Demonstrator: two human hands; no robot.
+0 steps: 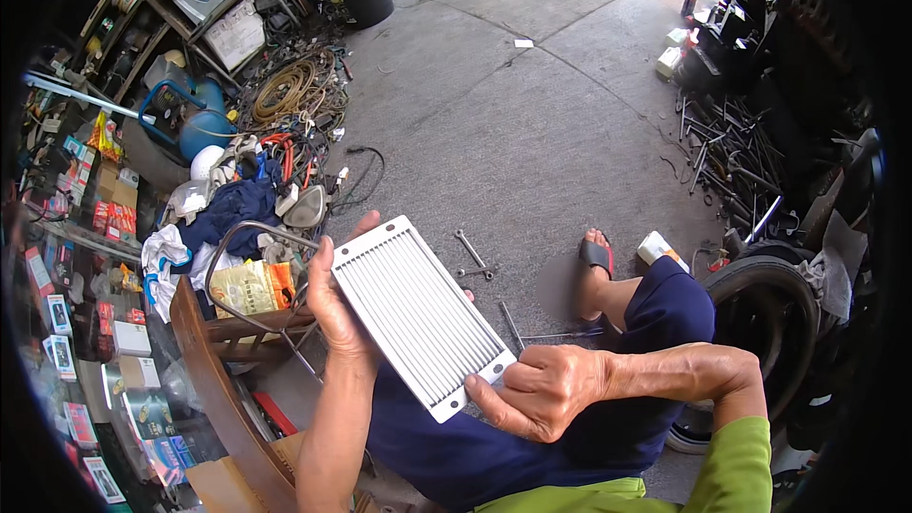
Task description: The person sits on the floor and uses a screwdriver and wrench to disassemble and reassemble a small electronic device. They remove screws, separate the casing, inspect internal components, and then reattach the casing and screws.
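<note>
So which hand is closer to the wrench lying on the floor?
Right. The right hand grips the finned panel's lower corner, below the wrench; the left hand holds the far edge.

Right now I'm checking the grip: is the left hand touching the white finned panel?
Touching. The head view shows the left hand wrapped around the upper-left edge of the white finned panel, while the right hand pinches its lower corner.
</note>
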